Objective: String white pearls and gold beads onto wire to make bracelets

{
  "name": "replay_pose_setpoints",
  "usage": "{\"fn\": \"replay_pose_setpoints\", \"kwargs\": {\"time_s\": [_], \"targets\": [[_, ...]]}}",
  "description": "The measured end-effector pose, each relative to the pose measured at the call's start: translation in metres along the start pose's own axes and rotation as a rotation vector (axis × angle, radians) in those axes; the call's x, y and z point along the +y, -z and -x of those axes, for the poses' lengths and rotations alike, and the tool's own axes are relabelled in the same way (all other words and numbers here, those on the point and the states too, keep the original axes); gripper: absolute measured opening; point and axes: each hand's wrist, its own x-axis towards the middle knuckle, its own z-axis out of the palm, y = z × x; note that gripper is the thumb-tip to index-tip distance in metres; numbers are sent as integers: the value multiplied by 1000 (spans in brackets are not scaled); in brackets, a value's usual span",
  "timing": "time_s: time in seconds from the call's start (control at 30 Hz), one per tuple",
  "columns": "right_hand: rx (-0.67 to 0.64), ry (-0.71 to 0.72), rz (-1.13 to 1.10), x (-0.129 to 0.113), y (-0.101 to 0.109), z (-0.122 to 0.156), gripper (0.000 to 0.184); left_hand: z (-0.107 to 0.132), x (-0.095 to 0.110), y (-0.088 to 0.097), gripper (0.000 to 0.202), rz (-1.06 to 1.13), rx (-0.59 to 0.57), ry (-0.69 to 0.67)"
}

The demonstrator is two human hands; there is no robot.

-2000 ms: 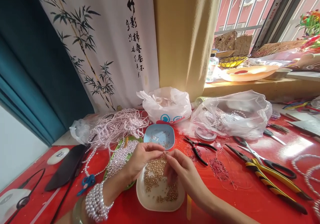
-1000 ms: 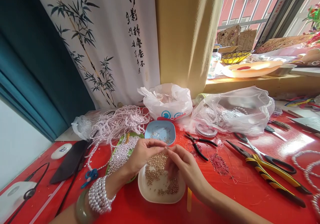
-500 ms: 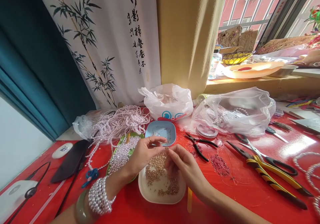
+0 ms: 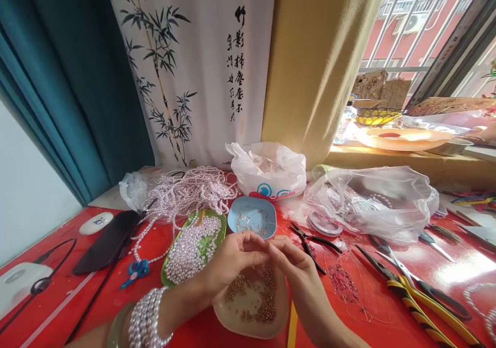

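Observation:
My left hand and my right hand meet fingertip to fingertip, both pinched closed. Whatever lies between the fingers is too small to make out. Beneath them sits a cream dish with small gold beads. Just behind is a blue dish holding thin metal findings. Left of my hands, a green tray carries loose pearl beads. Several strands of pearls and a jade-coloured bangle circle my left wrist.
Pearl strands are heaped at the back left, near a dark phone and blue scissors. Plastic bags stand behind. Small pliers, a red bead pile, yellow-handled pliers and black-handled scissors lie right.
The camera view has tilted up and turned slightly left. My hands have drawn closer together, their fingertips now touching, and sit lower in the picture.

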Motion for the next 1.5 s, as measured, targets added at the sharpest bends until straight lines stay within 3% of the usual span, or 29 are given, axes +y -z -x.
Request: {"fn": "replay_pose_setpoints", "kwargs": {"time_s": [0.4, 0.67, 0.9, 1.2, 1.5], "targets": [[49, 222, 294, 2, 7, -9, 18, -2, 5, 8, 14, -7, 20, -51], [77, 200, 306, 1, 10, -9, 33, -2, 3, 11, 14, -67, 20, -44], [-2, 166, 213, -3, 6, -6, 26, -2, 3, 10, 15, -103, -51, 5], [-88, 57, 217, 0, 3, -2, 27, -1, 4, 10, 20, -106, -20, 28], [-49, 245, 433, 0, 3, -2, 24, -1, 6, 9, 17, -45, -8, 51]]}}
